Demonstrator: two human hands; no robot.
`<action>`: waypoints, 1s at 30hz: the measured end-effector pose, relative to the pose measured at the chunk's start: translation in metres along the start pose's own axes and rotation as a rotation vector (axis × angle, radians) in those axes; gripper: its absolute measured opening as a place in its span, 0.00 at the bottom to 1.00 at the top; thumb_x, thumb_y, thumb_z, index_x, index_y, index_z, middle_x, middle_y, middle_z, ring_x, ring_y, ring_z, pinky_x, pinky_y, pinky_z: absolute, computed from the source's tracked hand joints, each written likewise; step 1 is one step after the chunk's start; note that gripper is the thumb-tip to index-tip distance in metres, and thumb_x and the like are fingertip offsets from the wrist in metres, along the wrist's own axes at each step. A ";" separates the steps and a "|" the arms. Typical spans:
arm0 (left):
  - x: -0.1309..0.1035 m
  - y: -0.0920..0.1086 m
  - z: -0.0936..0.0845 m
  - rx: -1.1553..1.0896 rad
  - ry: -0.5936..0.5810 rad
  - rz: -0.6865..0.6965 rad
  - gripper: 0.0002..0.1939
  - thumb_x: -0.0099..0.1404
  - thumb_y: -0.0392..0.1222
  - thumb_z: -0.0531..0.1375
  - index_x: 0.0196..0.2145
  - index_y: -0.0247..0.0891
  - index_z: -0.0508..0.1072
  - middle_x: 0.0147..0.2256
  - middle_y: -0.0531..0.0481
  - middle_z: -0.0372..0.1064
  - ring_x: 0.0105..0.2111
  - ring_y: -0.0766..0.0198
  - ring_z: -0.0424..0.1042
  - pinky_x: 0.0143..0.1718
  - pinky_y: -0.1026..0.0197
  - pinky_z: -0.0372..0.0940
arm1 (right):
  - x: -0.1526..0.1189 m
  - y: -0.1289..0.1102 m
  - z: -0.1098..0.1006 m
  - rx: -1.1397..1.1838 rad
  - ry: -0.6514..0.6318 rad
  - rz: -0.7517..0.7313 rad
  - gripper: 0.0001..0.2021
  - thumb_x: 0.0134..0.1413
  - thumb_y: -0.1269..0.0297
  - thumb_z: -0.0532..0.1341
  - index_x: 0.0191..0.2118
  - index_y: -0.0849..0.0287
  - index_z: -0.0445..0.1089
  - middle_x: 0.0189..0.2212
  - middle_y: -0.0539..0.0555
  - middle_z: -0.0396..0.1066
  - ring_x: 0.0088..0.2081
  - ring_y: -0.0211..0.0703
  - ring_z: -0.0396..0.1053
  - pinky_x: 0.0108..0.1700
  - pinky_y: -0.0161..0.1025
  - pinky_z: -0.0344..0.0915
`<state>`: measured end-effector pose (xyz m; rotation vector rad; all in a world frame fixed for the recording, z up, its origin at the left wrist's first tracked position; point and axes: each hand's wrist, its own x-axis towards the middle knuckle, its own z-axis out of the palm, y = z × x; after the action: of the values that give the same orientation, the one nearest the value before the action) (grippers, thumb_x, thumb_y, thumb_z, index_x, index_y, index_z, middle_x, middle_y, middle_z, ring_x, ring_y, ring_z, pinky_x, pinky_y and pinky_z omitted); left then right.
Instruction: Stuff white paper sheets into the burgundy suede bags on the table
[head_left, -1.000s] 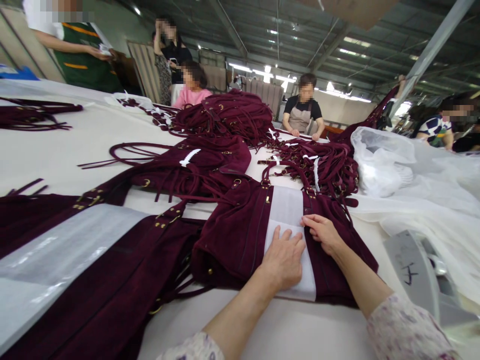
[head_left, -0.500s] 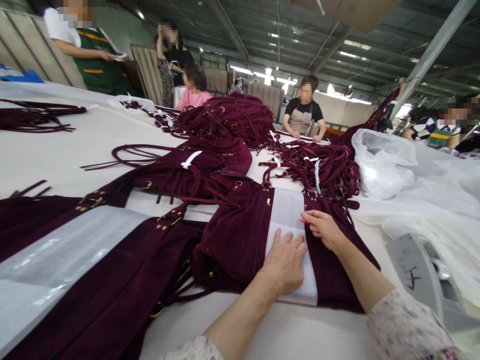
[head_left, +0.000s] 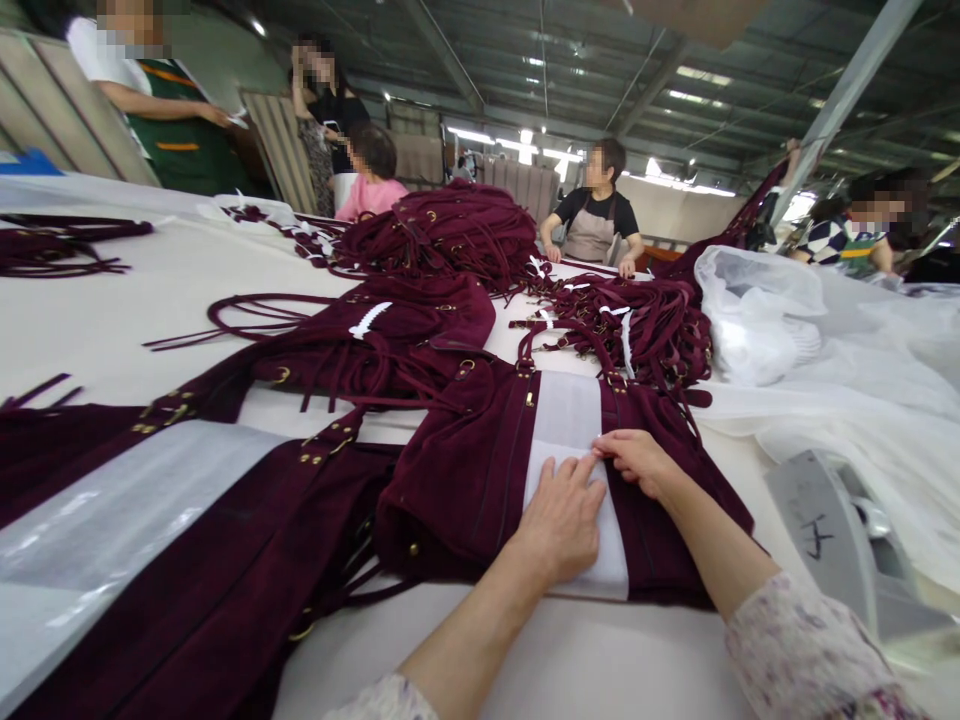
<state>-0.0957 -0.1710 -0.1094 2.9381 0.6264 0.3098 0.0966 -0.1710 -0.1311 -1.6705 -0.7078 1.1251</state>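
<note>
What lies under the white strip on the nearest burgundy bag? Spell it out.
The white strip lies across the burgundy suede bag, whose suede shows on either side. The left hand presses flat on it; the right hand touches its edge. The suede directly beneath is covered.
</note>
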 end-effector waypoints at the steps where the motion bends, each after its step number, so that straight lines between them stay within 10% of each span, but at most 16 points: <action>1: 0.000 0.000 0.000 0.007 -0.007 0.008 0.14 0.61 0.39 0.52 0.45 0.36 0.66 0.63 0.41 0.48 0.56 0.49 0.54 0.58 0.42 0.49 | 0.000 0.000 0.001 -0.015 0.009 -0.012 0.09 0.44 0.62 0.66 0.28 0.63 0.70 0.22 0.49 0.67 0.14 0.24 0.45 0.14 0.27 0.35; 21: 0.002 0.001 0.004 0.011 -0.029 0.005 0.18 0.63 0.39 0.50 0.50 0.36 0.66 0.59 0.42 0.57 0.56 0.48 0.55 0.58 0.39 0.49 | -0.001 0.005 0.004 -0.246 0.042 -0.259 0.13 0.47 0.55 0.62 0.31 0.60 0.72 0.27 0.52 0.74 0.17 0.30 0.54 0.17 0.30 0.45; 30: 0.002 0.004 0.004 0.001 -0.017 -0.009 0.16 0.62 0.38 0.50 0.48 0.37 0.67 0.57 0.42 0.59 0.55 0.48 0.57 0.58 0.40 0.50 | 0.010 0.014 0.003 -0.468 0.256 -0.530 0.09 0.45 0.56 0.63 0.28 0.56 0.73 0.33 0.52 0.71 0.30 0.41 0.65 0.40 0.39 0.62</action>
<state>-0.0917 -0.1742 -0.1122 2.9347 0.6375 0.2839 0.0975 -0.1664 -0.1477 -1.8075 -1.2194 0.3775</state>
